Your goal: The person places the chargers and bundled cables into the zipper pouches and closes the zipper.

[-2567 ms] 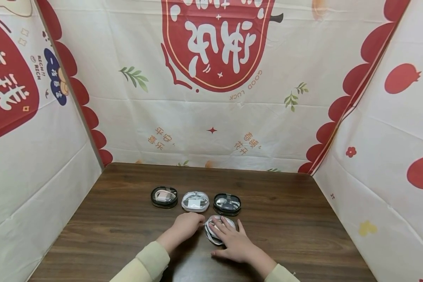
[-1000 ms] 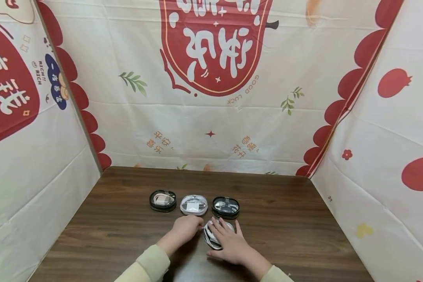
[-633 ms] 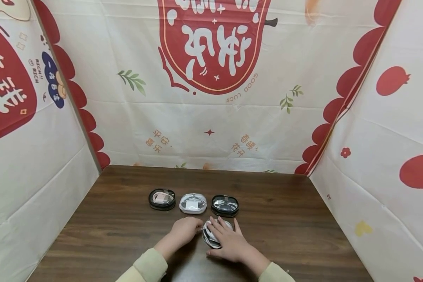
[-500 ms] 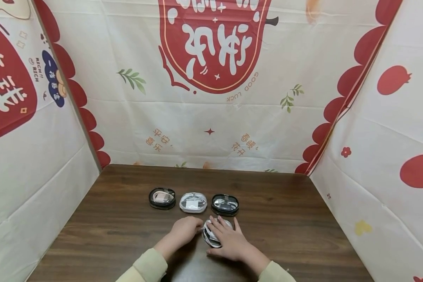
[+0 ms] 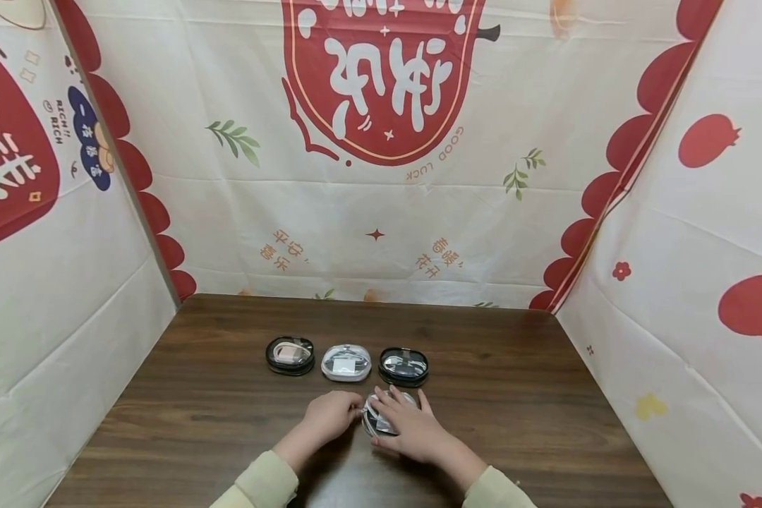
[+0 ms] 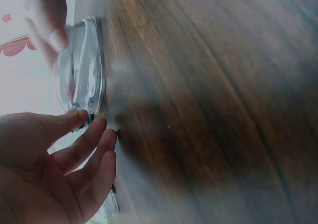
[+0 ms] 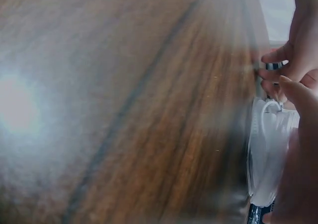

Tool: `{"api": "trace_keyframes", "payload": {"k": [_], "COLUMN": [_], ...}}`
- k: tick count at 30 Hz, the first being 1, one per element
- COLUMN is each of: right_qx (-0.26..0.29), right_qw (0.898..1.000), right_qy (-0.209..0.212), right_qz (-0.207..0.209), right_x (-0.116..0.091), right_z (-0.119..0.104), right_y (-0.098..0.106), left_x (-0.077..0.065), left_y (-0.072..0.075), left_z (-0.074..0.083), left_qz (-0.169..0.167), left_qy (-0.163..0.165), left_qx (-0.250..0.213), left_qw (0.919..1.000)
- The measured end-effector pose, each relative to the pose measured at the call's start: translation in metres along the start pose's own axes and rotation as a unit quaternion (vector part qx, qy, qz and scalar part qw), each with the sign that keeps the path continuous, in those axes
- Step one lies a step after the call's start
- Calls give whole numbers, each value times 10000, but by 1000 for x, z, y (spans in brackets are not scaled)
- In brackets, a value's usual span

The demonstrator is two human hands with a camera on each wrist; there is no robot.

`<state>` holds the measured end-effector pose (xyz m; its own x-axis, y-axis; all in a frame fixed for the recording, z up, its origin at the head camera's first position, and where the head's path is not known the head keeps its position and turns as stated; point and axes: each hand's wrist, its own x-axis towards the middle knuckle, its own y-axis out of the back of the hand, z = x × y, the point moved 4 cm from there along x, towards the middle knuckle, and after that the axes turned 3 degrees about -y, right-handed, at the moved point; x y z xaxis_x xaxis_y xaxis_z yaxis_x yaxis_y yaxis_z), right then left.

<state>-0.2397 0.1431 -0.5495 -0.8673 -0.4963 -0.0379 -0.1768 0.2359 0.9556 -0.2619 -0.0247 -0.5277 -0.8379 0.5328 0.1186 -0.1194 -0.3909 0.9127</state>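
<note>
A small clear oval zip pouch with white trim [image 5: 370, 422] lies on the table, a coiled white cable [image 7: 271, 105] showing through it. My left hand [image 5: 331, 415] is at the pouch's left end; in the left wrist view its thumb and forefinger pinch what looks like the zipper pull [image 6: 74, 106]. From above, my right hand [image 5: 415, 430] holds the pouch, fingers spread over the top and thumb at the near side. Much of the pouch is hidden under that hand.
Behind the hands stands a row of similar pouches: a black-trimmed one [image 5: 290, 355] at left, a white-trimmed one [image 5: 346, 363] in the middle, another black-trimmed one [image 5: 403, 367] at right. Printed cloth walls [image 5: 381, 204] enclose the brown wooden table [image 5: 514, 395] on three sides.
Both hands stay at the same pouch with little movement. Its near edge now sits slightly differently under the right hand. The whole view has shifted a little.
</note>
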Motion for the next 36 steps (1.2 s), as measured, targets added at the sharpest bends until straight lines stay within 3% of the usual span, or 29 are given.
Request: {"api": "trace_keyframes", "payload": {"k": [3, 7, 14, 18, 25, 31, 36], "right_qx": [206, 127, -105, -21, 241, 766, 491], "right_qw": [9995, 9955, 9754, 9679, 9738, 9773, 9923], "right_qy": [-72, 75, 468, 538, 311, 129, 430], "right_qz": [231, 931, 2153, 2454, 2239, 1973, 1052], "right_x": [3, 7, 9, 10, 15, 13, 7], "right_z": [-2, -6, -10, -13, -14, -13, -10], "right_y": [8, 17, 26, 31, 31, 34, 26], "left_x": [2, 4, 6, 6, 9, 9, 10], "left_y": [-1, -3, -5, -3, -4, -3, -3], "left_z": [-3, -6, -8, -7, -8, -11, -16], "left_qz": [-33, -46, -44, 48, 257, 383, 452], "left_qy": [171, 348, 559, 667, 765, 582, 501], "left_qx": [-72, -215, -565, -621, -312, -254, -116], "left_qw": [9998, 9992, 9968, 9958, 9963, 9972, 9977]}}
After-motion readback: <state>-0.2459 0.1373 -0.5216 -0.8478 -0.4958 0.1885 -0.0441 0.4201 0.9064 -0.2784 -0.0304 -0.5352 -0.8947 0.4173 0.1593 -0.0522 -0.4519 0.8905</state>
